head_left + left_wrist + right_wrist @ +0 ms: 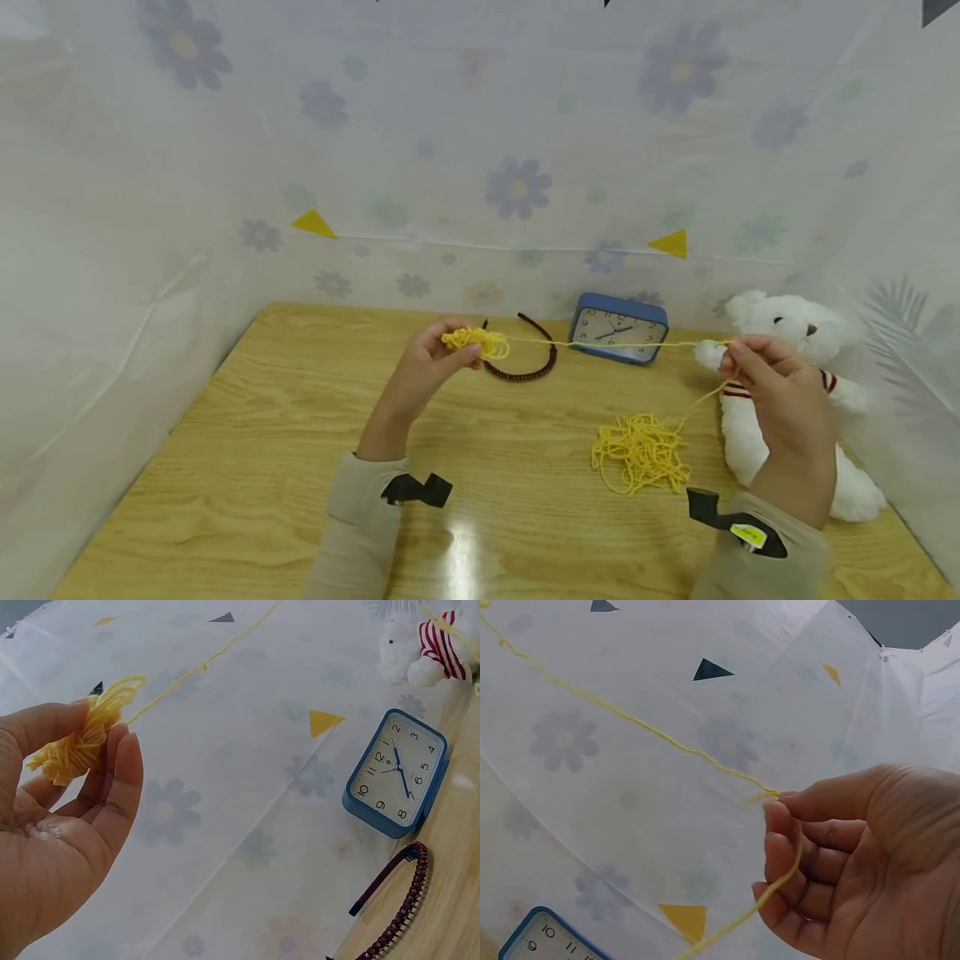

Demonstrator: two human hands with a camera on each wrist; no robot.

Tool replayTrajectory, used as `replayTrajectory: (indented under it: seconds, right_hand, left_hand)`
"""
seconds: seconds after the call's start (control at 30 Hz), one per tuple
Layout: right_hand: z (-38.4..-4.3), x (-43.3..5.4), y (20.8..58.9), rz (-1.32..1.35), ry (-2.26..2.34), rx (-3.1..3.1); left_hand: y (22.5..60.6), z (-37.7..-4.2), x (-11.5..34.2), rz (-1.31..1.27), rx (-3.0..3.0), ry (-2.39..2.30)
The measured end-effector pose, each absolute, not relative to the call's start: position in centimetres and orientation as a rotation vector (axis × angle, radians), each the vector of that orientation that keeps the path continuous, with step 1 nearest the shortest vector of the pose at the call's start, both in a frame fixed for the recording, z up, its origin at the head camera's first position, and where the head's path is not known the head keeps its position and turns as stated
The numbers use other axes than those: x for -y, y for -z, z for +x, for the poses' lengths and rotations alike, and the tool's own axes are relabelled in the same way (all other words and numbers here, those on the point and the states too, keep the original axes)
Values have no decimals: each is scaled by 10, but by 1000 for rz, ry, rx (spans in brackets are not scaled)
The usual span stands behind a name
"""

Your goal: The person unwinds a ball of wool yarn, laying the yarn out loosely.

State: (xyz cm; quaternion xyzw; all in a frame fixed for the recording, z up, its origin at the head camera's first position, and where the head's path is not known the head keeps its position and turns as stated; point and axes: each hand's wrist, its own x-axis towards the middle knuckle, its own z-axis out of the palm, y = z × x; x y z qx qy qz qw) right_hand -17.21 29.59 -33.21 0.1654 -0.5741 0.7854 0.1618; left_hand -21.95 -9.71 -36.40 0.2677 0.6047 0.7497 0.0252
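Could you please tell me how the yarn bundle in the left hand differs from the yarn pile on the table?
The bundle is held up in the left hand, while the pile lies on the table. The bundle is compact and gathered in loops; the pile is a loose, spread-out tangle. The bundle also looks smaller than the pile. Both are yellow yarn.

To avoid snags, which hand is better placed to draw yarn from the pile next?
Probably the right hand: it pinches the strand leading to that pile and is nearer; the left hand holds the bundle.
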Motion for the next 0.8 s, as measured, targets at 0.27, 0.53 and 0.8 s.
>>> replayTrajectory:
  seconds: [0.27, 0.53, 0.8]
  right_hand:
    - [-185, -285, 340, 634, -1886, 2317]
    - [-195, -261, 342, 657, -1675, 2629]
    - [-200, -217, 344, 754, -1652, 2618]
  left_hand:
    - [365, -217, 92, 839, -1852, -2291]
    - [362, -212, 83, 829, -1817, -2259]
    - [365, -210, 74, 997, -1699, -2259]
